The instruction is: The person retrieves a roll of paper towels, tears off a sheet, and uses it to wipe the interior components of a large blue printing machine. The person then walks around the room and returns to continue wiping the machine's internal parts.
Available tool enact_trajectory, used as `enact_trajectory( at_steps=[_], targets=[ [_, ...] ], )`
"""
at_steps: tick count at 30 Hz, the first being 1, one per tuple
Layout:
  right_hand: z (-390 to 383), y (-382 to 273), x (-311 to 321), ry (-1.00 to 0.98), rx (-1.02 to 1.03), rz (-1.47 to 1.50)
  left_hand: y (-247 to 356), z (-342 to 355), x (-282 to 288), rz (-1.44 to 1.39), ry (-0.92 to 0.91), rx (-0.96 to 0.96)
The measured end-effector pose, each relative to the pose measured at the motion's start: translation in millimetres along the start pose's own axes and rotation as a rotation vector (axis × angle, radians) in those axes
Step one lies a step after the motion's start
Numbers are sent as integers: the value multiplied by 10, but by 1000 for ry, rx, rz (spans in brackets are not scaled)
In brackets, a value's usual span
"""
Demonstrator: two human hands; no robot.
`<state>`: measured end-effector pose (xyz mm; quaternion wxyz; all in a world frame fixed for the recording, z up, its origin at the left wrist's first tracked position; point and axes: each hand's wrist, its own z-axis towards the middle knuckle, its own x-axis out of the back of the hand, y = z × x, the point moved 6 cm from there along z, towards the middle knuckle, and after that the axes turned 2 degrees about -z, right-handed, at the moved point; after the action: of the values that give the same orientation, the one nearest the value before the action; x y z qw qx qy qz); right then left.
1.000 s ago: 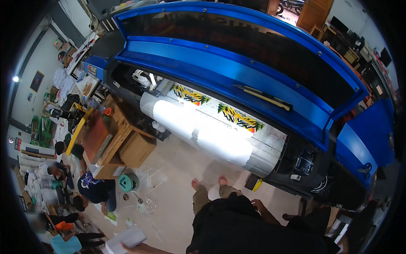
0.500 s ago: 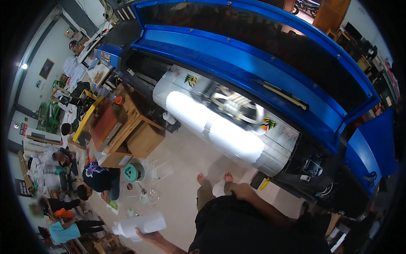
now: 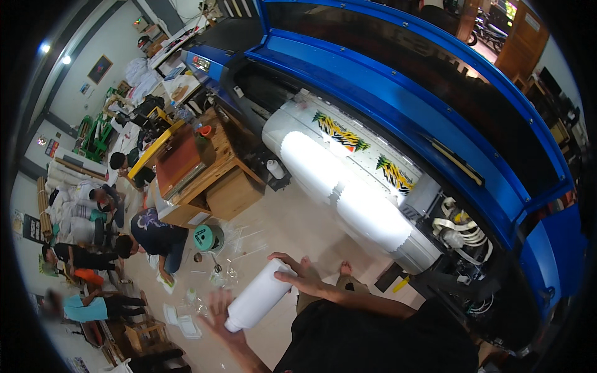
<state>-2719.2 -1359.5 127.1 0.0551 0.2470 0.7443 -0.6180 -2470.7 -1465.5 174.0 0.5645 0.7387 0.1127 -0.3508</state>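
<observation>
The wide blue machine (image 3: 379,99) is standing open; nearer the person (image 3: 385,339), a white bottle (image 3: 261,297) is slanting in midair. The right hand's (image 3: 297,277) grip is clamping its broad end; the left hand (image 3: 219,314) is showing blurred fingers apart beside the neck (image 3: 232,324), contact unclear to me. Supporting both ends squarely should be keeping it steady.

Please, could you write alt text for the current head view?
The right hand grips a white bottle by its wide end; the blurred left hand is at its narrow end. Beyond stands a large blue machine with a raised lid; other people are at left.
</observation>
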Motion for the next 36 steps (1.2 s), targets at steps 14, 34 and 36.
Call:
enact_trajectory(
  at_steps=[14, 34, 36],
  targets=[
    [-485, -1052, -1010, -457, 1155, -790, -545, -15, 191, -52, -79, 117],
    [417, -451, -2427, -325, 964, -288, -236, 663, 1181, -429, 263, 389],
    [762, -247, -2532, -264, 817, 39, -19, 805, 1383, -213, 101, 286]
  ],
)
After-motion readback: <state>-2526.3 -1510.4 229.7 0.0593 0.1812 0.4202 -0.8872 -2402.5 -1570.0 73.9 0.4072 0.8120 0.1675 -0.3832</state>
